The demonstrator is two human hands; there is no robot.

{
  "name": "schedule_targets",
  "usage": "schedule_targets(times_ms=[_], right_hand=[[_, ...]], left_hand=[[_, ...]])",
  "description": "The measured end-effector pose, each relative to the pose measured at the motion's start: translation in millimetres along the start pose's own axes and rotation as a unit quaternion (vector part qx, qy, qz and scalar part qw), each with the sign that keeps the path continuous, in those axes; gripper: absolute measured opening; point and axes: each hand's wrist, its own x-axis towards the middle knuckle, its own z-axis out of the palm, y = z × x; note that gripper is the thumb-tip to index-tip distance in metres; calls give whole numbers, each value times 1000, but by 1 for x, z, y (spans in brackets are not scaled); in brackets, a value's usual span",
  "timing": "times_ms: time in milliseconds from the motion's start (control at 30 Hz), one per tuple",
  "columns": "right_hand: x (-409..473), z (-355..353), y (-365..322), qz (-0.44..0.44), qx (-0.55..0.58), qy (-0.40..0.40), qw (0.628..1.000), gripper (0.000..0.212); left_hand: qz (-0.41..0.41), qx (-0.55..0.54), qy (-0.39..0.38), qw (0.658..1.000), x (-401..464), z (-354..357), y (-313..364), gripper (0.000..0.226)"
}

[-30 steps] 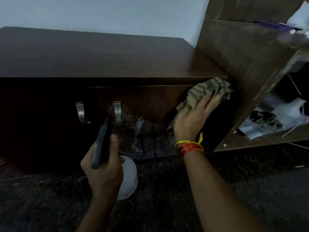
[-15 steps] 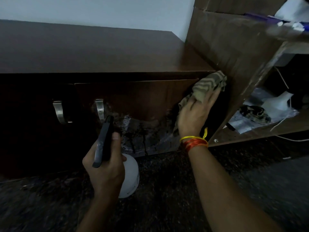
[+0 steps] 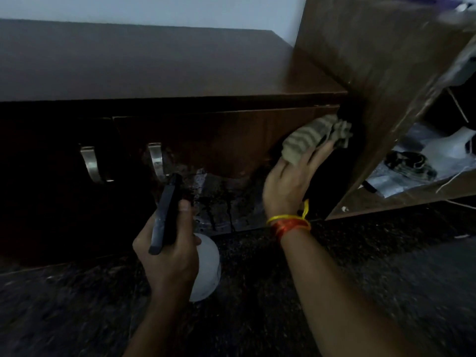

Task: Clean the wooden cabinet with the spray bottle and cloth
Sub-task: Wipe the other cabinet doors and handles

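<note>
Striped cloth (image 3: 313, 140) now pinned by right hand (image 3: 288, 181), fingers flat, at door's upper-right corner, frame centre-right; it slid down from the top edge. Left hand (image 3: 167, 256) grips spray bottle (image 3: 206, 269) lower centre, unchanged; wet streaks low on wooden cabinet (image 3: 219, 140) prob next.

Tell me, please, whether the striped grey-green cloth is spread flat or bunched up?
Bunched up: the striped grey-green cloth sits in a crumpled wad under the right hand's fingers, against the dark wooden cabinet door.

- The dark speckled floor (image 3: 360, 292) carries the wooden cabinet (image 3: 180, 73) at the far left.
- An open shelf unit (image 3: 373, 73) stands at the right, holding papers (image 3: 401, 176).
</note>
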Motion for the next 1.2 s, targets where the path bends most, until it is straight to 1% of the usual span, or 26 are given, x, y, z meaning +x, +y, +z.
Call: schedule_targets(times_ms=[67, 133, 233, 300, 367, 433, 500, 567, 633, 700, 767, 800, 900, 967, 1067, 1200], right_hand=[[8, 3, -7, -6, 19, 29, 999, 57], [0, 9, 1, 20, 35, 25, 999, 58], [-27, 18, 22, 106, 71, -8, 992, 64], [-42, 20, 30, 144, 98, -44, 984, 62], [-49, 17, 28, 157, 127, -75, 977, 60], [-48, 15, 17, 150, 154, -73, 974, 61], [-42, 15, -1, 118, 137, -53, 982, 66], [-33, 17, -19, 59, 93, -20, 994, 60], [-31, 21, -29, -1, 73, -16, 997, 54], [-39, 26, -26, -43, 55, -28, 997, 53], [-57, 30, -13, -57, 36, -49, 997, 53], [-68, 32, -5, -57, 21, -65, 996, 54], [-99, 38, 5, -34, -30, -147, 988, 56], [-107, 41, 0, -74, -61, -155, 983, 60], [-101, 44, -24, -144, -79, -152, 975, 58], [-90, 49, -60, -228, -89, -164, 956, 54]], left_hand=[[5, 5, -2, 1000, 1, -3, -1, 52], [-4, 3, -2, 1000, 1, -7, 0, 51], [-11, 12, 9, 1000, 2, -11, 0, 38], [-15, 15, 10, 1000, 2, -15, -2, 31], [-21, 12, 7, 1000, 2, -17, -5, 34], [-23, 11, 7, 1000, 0, -18, -6, 40], [-24, 2, 5, 1000, -1, -18, -3, 41], [-19, -5, 5, 1000, 0, -18, 0, 41], [-17, -3, 14, 1000, 3, -21, 2, 37], [-13, 2, 19, 1000, 6, -26, 2, 34], [-14, 7, 21, 1000, 7, -31, 3, 38], [-15, 9, 22, 1000, 8, -33, 3, 40], [-18, 11, 26, 999, 8, -42, 3, 41], [-22, 12, 28, 999, 9, -46, 3, 44], [-22, 16, 34, 999, 11, -51, 5, 45], [-13, 16, 49, 999, 15, -56, 12, 31]])
